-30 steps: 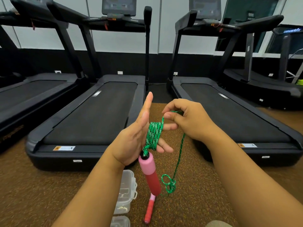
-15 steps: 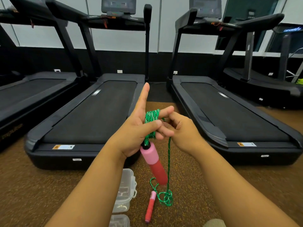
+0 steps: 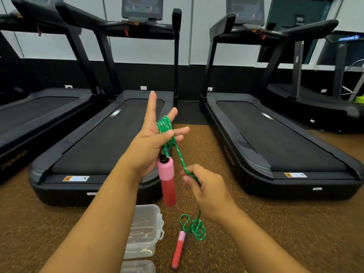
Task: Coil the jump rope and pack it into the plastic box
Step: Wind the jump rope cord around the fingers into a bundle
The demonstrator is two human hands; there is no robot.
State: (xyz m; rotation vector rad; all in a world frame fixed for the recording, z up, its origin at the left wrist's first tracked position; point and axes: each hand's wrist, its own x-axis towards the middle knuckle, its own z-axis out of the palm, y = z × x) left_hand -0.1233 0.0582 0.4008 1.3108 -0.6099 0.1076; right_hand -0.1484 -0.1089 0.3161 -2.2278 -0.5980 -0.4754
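Green braided jump rope (image 3: pixel 165 128) sits wound round the spread left hand (image 3: pixel 146 148) at frame centre. The right hand (image 3: pixel 208 191), at the coil a moment ago, now pinches the strand lower, likely drawing slack for another wrap. The clear plastic box (image 3: pixel 156 211) waits bottom centre.

A gym. Black treadmills (image 3: pixel 106 138) stand side by side across the upper half of the frame, each with a console (image 3: pixel 142 7) at the top edge. Speckled brown rubber floor (image 3: pixel 285 233) covers the lower half. Behind runs a white wall (image 3: pixel 137 48) with a dark lower band.
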